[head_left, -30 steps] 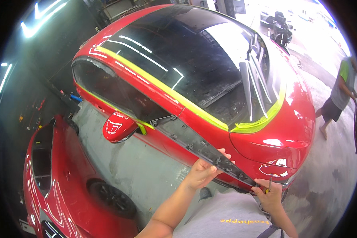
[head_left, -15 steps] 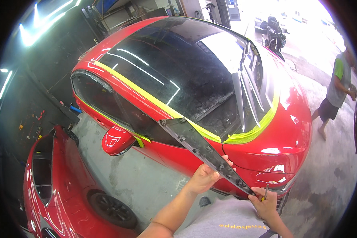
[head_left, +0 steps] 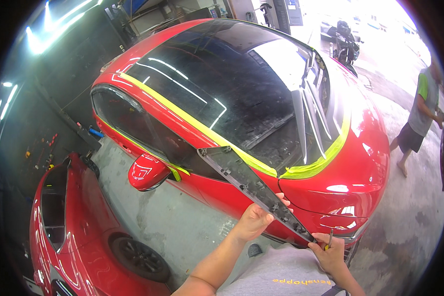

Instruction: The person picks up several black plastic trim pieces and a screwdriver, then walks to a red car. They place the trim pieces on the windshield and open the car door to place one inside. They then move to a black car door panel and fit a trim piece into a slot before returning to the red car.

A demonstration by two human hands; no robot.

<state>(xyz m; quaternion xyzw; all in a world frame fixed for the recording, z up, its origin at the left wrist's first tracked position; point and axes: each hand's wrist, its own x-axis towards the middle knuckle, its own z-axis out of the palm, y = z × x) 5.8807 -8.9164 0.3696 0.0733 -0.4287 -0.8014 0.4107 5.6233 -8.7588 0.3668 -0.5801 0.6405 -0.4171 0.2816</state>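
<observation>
A long, tapering black plastic trim panel [head_left: 241, 180] is held slantwise, its clip-studded underside facing me. My left hand [head_left: 255, 222] is closed around its lower middle, thumb on the near side and fingertips past the far edge. At the narrow lower end, my right hand [head_left: 329, 252] is closed, with thumb and fingers at the panel's tip. A slim tool with a bit of yellow [head_left: 329, 240] sticks up from between the right fingers; its exact kind is unclear. The panel's wide end overlaps the red car [head_left: 320, 195] near the base of its windshield [head_left: 222, 89].
Yellow-green masking tape [head_left: 197, 126] edges the windshield, and wipers [head_left: 311, 118] stand at its right. The side mirror [head_left: 147, 171] juts out left. Another red car [head_left: 89, 222] is parked at lower left. A person [head_left: 419, 108] stands at far right; a motorcycle [head_left: 346, 47] is behind.
The view has shifted very slightly, so the cars sit a little differently in the picture. Both hands keep the same hold on the trim panel.
</observation>
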